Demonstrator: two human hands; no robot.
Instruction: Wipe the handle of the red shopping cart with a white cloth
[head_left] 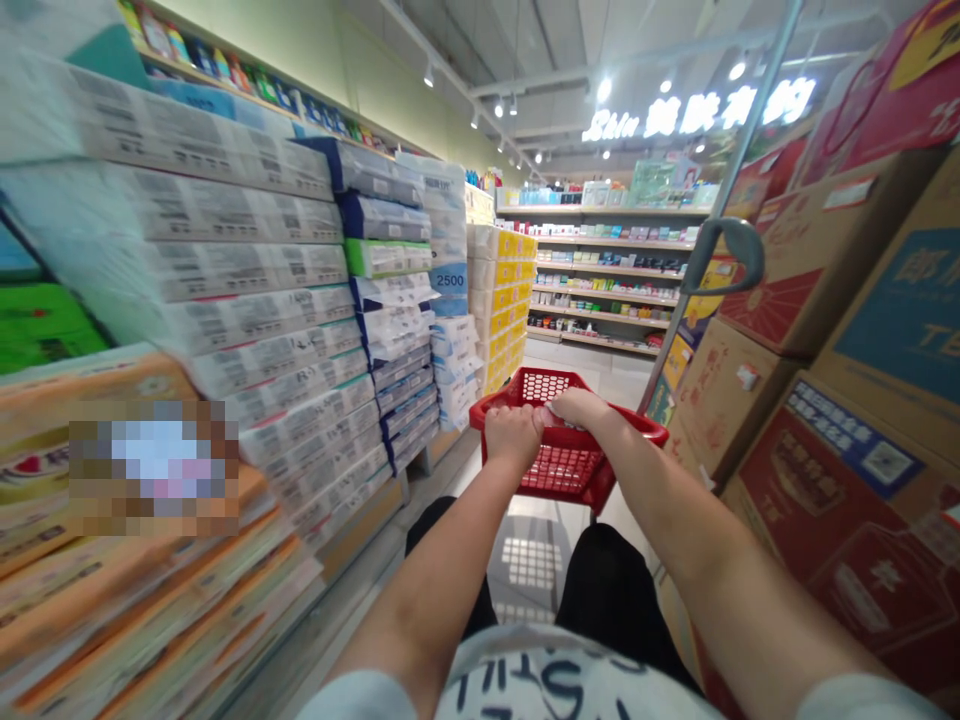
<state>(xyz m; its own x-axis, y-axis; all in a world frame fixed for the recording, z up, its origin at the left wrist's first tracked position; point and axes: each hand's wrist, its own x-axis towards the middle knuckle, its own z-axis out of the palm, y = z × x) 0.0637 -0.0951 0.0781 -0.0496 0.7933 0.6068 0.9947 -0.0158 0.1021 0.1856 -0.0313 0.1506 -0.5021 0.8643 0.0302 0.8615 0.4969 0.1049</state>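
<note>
A red plastic shopping basket cart [561,470] with perforated walls stands in front of my legs. My left hand [514,434] is closed over its near rim, left of the middle. Just right of it, my right hand [579,408] rests at the same rim with its fingers curled, close to the left hand. The fingertips of the right hand are partly hidden, and something small and whitish shows beside them. Through the holes of the basket no goods can be made out.
Stacked tissue packs [255,240] line the left side, with orange packs [150,600] nearest. Cardboard cartons [780,390] rise on the right beside a metal pole with a grey handle [724,258]. Stocked shelves [600,270] cross the far end of the aisle.
</note>
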